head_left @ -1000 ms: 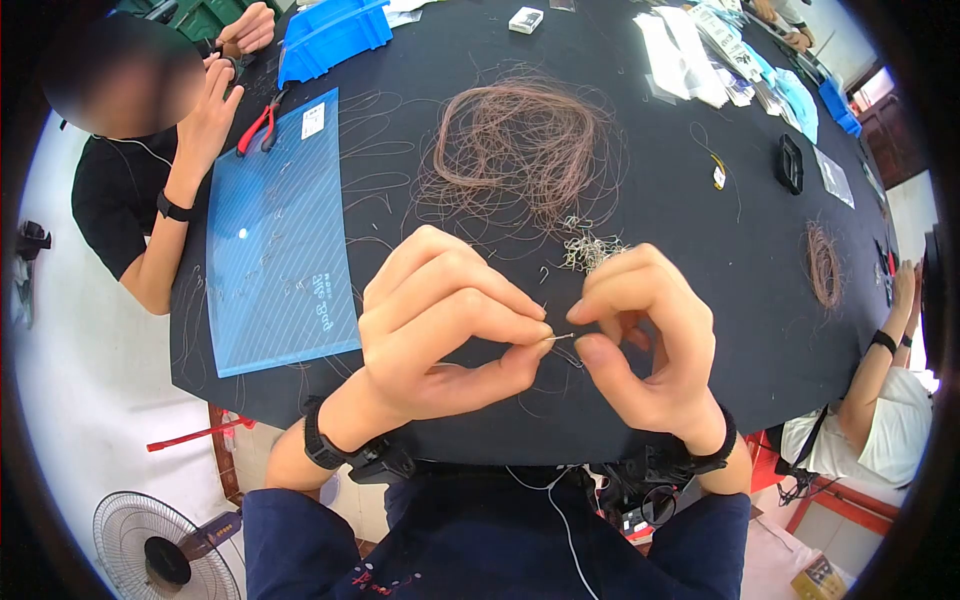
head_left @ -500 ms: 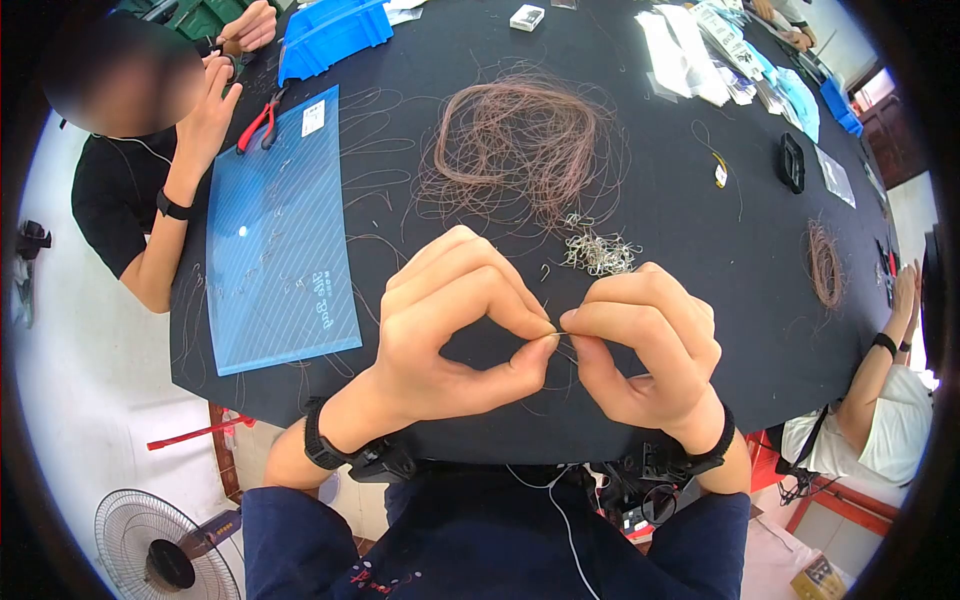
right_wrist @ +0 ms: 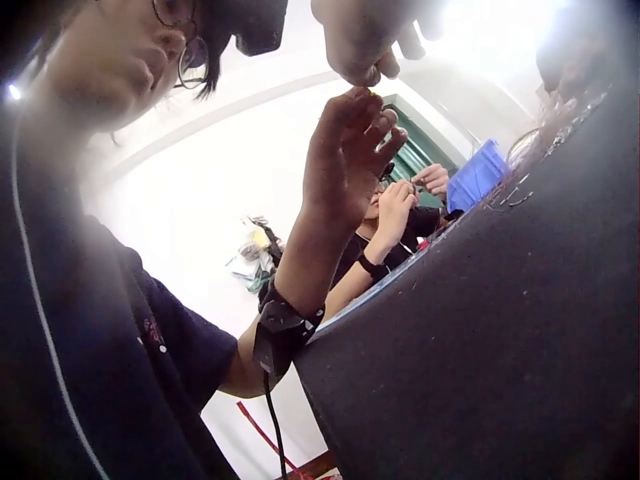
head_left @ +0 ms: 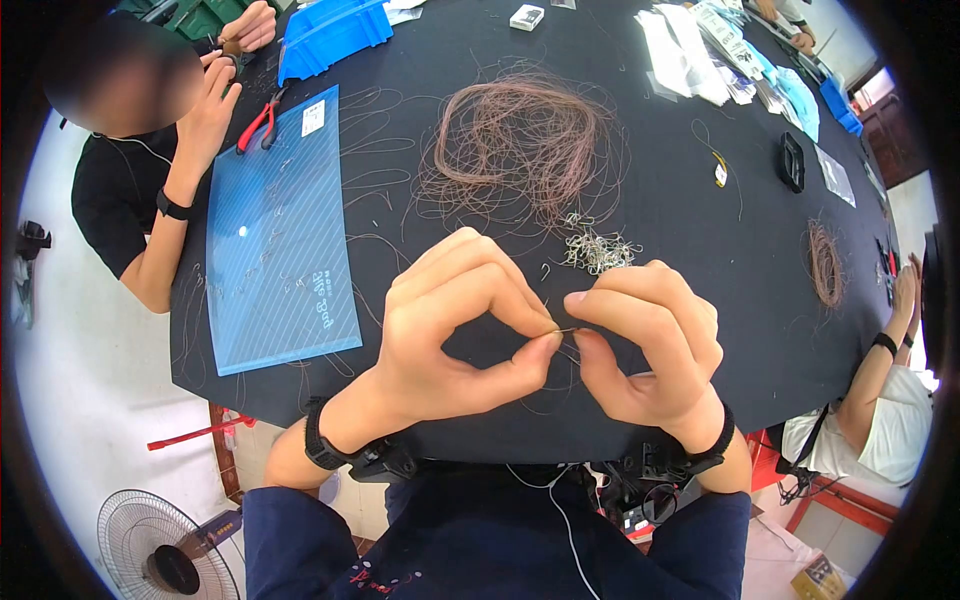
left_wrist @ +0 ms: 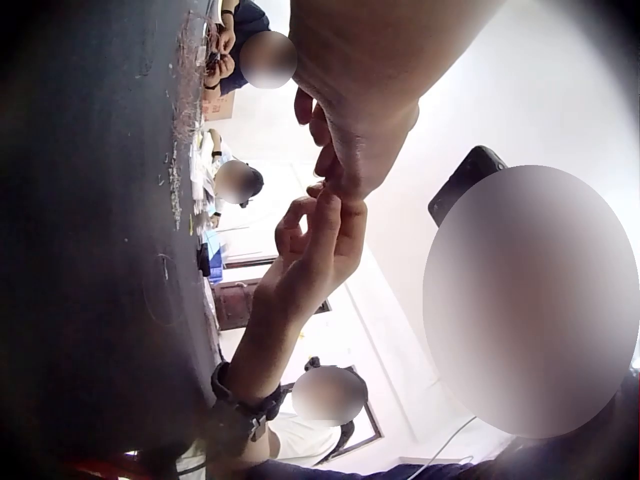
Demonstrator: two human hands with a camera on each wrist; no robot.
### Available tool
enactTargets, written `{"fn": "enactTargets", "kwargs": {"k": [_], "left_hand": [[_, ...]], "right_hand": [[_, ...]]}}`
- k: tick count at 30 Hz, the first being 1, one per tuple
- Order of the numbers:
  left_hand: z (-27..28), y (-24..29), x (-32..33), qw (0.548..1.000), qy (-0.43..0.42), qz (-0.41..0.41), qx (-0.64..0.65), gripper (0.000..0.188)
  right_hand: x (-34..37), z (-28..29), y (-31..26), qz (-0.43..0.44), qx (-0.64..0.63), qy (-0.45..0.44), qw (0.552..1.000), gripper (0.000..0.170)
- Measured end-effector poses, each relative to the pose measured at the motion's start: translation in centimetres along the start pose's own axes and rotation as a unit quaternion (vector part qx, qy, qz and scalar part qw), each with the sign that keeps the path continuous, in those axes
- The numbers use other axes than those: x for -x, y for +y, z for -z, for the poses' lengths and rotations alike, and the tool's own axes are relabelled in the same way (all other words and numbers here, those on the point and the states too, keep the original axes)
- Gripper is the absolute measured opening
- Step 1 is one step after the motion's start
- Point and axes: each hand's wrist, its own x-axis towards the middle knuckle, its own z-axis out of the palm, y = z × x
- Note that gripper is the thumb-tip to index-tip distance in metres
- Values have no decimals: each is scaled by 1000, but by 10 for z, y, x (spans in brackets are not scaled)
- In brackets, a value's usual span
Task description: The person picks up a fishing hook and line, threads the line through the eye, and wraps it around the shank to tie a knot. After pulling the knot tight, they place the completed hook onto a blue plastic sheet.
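Note:
In the head view my left hand (head_left: 455, 335) pinches a small fish hook (head_left: 566, 330) between thumb and index finger; most of the hook is hidden by the fingertips. Facing it, my right hand (head_left: 655, 345) has its thumb tip at the hook's free end, with the index finger raised off the thumb. A thin line hangs below the fingertips. Just beyond the hands lies a pile of silver fish hooks (head_left: 600, 252), with one loose hook (head_left: 545, 271) to its left. Both wrist views show the fingertips close together, but the hook hardly shows there.
A large tangled coil of brown line (head_left: 520, 150) lies behind the hooks. To the left are a blue striped file bag (head_left: 280, 240), red-handled pliers (head_left: 260, 125) and a blue bin (head_left: 335, 40). A smaller coil (head_left: 824, 265) lies right. Other people sit around the black table (head_left: 700, 230).
The hands drew together until the right fingertips closed at the hook half a second ago; now the right index finger has lifted away. The left hand shifted slightly right and keeps its pinch.

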Motion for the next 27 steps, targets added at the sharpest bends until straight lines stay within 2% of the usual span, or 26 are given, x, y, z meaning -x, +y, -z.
{"fn": "enactTargets", "kwargs": {"k": [4, 10, 19, 27], "left_hand": [[0, -1, 4, 991, -4, 91, 98, 12], [-2, 0, 8, 950, -40, 215, 223, 11], [-3, 1, 7, 949, -47, 226, 214, 11], [-6, -3, 7, 978, -24, 154, 140, 8]], "right_hand": [[0, 1, 0, 17, 30, -1, 999, 30], [2, -2, 3, 35, 60, 1, 998, 29], [2, 0, 3, 39, 72, -18, 996, 27], [0, 3, 0, 1, 48, -40, 998, 24]]}}
